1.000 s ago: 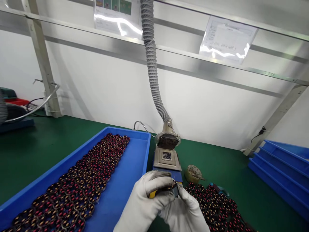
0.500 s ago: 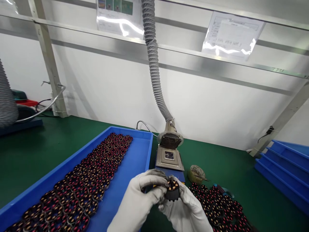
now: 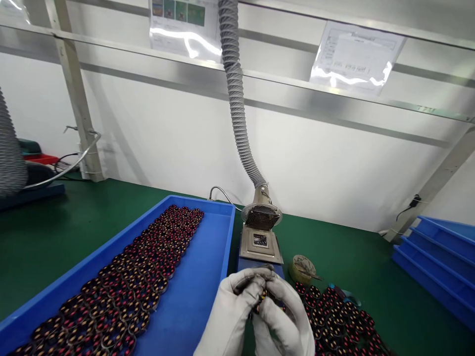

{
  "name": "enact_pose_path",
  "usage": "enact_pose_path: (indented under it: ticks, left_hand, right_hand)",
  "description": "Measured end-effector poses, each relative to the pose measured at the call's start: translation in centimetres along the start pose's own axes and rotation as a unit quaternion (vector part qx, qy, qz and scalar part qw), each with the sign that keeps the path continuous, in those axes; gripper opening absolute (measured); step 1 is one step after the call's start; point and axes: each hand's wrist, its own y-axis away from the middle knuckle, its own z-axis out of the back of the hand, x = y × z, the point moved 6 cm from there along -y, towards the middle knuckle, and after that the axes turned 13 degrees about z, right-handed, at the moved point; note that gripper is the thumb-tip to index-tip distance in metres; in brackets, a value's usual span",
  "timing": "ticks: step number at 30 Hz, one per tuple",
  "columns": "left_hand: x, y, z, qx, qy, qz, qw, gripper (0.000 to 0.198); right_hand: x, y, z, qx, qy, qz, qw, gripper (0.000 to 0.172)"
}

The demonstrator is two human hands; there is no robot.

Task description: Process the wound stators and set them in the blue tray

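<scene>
My left hand (image 3: 233, 306), in a white glove with dark-stained fingertips, is closed at the near centre of the bench. My right hand (image 3: 285, 314), gloved likewise, closes around the same small black motor stator (image 3: 263, 295). Fingers cover most of that stator; only a bit of its black body and copper-coloured windings shows between them. Just beyond the hands stands a metal solder pot (image 3: 261, 241) with a square opening. Many similar stators (image 3: 334, 316) lie piled to the right of my right hand.
A long blue tray (image 3: 229, 232) at left holds rows of stators (image 3: 129, 277). Above the pot hangs a grey ribbed hose (image 3: 237, 109) ending in a hood. A round tub (image 3: 302, 269) with a thin tool stands right of the pot. Blue trays (image 3: 438, 272) are stacked far right.
Both hands have drawn closer together, the left one moving right. The stator, plainly visible before, is now mostly covered by the fingers.
</scene>
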Motion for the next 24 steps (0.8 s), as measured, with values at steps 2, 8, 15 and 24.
enact_pose_path:
  ticks: [2, 8, 15, 24]
  left_hand:
    - [0.4, -0.3, 0.8, -0.033, 0.060, -0.018, 0.997, 0.022]
    - [-2.7, 0.0, 2.5, -0.104, -0.009, -0.052, 0.993, 0.030]
    - [-2.2, 0.3, 2.4, -0.157, -0.023, -0.050, 0.986, 0.016]
    - [-2.0, -0.1, 1.9, -0.054, -0.045, -0.007, 0.997, 0.027]
  right_hand:
    - [0.0, -0.1, 0.2, -0.018, 0.008, -0.011, 1.000, 0.039]
    - [-1.0, -0.1, 0.7, -0.069, -0.024, -0.094, 0.993, 0.047]
    - [-0.9, 0.3, 0.4, -0.032, -0.018, -0.123, 0.992, 0.065]
    - [-0.5, 0.4, 0.4, -0.046, -0.053, -0.142, 0.987, 0.066]
